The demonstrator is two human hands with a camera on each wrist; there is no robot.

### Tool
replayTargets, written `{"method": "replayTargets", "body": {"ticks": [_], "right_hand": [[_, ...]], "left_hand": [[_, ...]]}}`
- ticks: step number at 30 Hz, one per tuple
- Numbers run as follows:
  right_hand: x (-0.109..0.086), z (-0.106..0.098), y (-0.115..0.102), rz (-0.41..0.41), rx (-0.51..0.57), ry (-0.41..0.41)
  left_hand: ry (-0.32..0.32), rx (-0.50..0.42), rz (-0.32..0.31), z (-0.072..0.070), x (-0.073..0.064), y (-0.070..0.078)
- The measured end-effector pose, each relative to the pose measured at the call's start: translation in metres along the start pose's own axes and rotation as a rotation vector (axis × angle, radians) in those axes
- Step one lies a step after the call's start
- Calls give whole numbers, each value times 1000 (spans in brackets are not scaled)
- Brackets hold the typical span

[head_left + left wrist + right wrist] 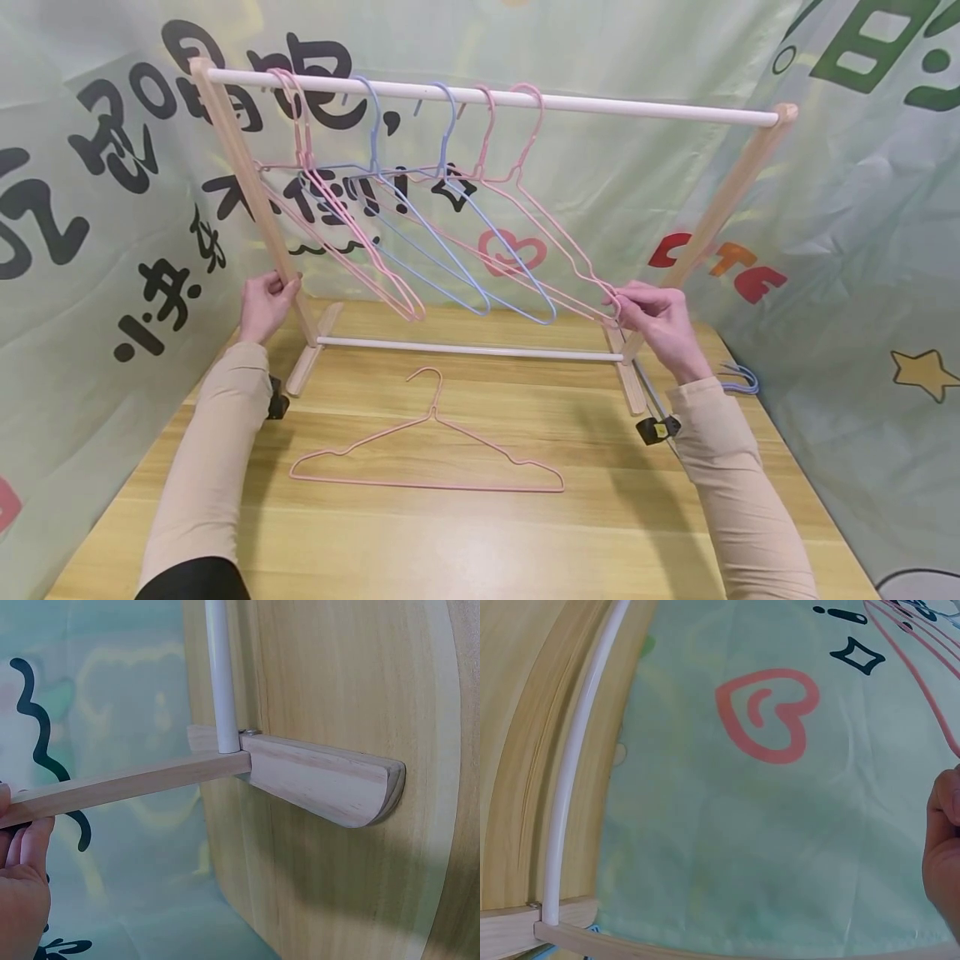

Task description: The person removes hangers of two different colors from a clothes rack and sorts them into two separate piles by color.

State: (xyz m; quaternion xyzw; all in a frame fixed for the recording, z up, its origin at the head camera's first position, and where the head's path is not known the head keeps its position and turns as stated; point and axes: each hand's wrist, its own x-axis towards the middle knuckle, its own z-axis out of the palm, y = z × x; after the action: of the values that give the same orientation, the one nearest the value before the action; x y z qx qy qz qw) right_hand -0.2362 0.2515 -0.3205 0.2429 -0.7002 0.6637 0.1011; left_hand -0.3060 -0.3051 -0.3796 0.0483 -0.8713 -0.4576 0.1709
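Note:
A small clothes rack with a white top rail (637, 107) stands on the table. Pink hangers (356, 218) hang at its left, blue hangers (468, 246) in the middle and two more pink ones to the right. My left hand (264, 308) grips the rack's left wooden post (247, 179) low down; the left wrist view shows fingers (34, 847) against that post. With its thumb and fingers, my right hand (663, 325) pinches the lower corner of the rightmost pink hanger (558, 218). Whether it also holds the neighbouring pink hanger, I cannot tell.
Flat on the table in front of the rack lies another pink hanger (420, 484). Blue hanger hooks (742, 382) show beyond my right forearm. A white lower bar (465, 348) joins the wooden feet (303, 371). Printed cloth (847, 250) encloses the back and sides.

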Motion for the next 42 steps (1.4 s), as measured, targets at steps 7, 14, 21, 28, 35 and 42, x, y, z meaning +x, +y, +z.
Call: {"method": "replayTargets", "body": {"ticks": [7, 14, 21, 28, 35, 42], "right_hand": [[0, -1, -2, -30, 17, 45], [-1, -3, -2, -48, -1, 82], [-4, -3, 2, -82, 61, 102], [-9, -4, 6, -93, 75, 122], [-17, -11, 13, -113, 73, 89], [-34, -18, 27, -62, 32, 148]], "left_hand": [[15, 11, 11, 0, 0, 0], [18, 33, 12, 0, 0, -1], [12, 19, 10, 0, 0, -2], [14, 22, 12, 1, 2, -4], [5, 4, -16, 1, 2, -4], [-3, -15, -14, 0, 3, -3]]}}
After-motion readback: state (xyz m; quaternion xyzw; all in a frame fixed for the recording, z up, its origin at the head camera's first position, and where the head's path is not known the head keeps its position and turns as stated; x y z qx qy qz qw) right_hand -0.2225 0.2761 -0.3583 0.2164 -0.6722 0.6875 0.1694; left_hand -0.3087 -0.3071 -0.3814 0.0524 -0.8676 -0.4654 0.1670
